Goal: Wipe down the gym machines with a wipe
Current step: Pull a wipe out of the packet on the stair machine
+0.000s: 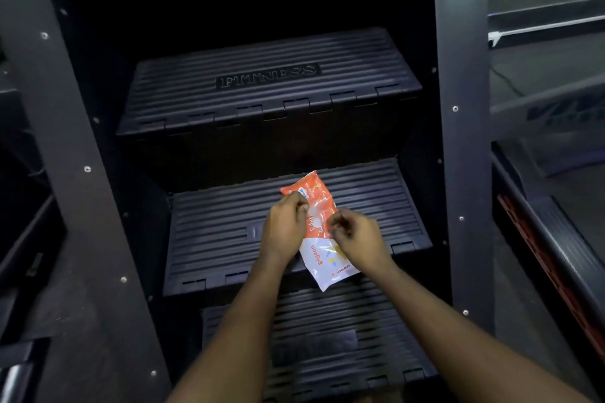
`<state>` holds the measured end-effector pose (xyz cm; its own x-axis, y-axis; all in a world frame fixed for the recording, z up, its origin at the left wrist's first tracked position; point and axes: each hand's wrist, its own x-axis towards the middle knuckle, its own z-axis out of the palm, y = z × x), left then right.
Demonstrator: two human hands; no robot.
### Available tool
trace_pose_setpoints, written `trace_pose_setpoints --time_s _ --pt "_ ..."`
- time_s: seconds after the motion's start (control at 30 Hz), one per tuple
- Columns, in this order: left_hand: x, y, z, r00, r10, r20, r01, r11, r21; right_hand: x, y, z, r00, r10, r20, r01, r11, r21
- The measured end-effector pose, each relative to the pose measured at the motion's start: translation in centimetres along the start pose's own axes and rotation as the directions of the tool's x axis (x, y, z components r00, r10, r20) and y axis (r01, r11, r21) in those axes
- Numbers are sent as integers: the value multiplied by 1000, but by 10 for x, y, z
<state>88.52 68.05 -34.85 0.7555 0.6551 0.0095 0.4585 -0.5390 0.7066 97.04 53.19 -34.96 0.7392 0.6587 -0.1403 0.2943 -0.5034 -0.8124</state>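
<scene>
Pinching wipes pack (322, 260), left hand (284, 225) and right hand (357, 236) both, near end past edge of step (212, 232)

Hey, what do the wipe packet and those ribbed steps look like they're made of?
Wipe packet: thin plastic film, glossy, judging by its crinkles and bright highlights. Ribbed steps: probably moulded hard plastic or rubber, matte black. The even raised ribs and the moulded FITNESS lettering on the upper step suggest it, though the dim light leaves it open.

Middle step (212, 232): bare ribbed tread lies left of the wipes packet (324, 267).
Sides: upright frame panels (458, 141) close off left and right.
Upper centre: upper step (262, 101) rises behind.
</scene>
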Motion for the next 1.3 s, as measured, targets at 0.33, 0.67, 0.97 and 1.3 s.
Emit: trace_pose_setpoints --time_s 0.33,0.67,0.97,1.3 --pt "50 -2 -9 987 -41 158 38 999 27 19 -10 22 997 48 -62 -64 952 -298" --pt "55 -5 -6 982 -52 180 45 998 45 25 -18 46 989 69 -134 -124 877 -464" --pt "53 -11 -8 978 -73 197 77 997 -12 18 -16 63 993 76 -92 -113 840 -530" --pt "52 -6 -14 974 -57 219 64 998 -28 12 -12 58 981 24 -193 -96 921 -377"
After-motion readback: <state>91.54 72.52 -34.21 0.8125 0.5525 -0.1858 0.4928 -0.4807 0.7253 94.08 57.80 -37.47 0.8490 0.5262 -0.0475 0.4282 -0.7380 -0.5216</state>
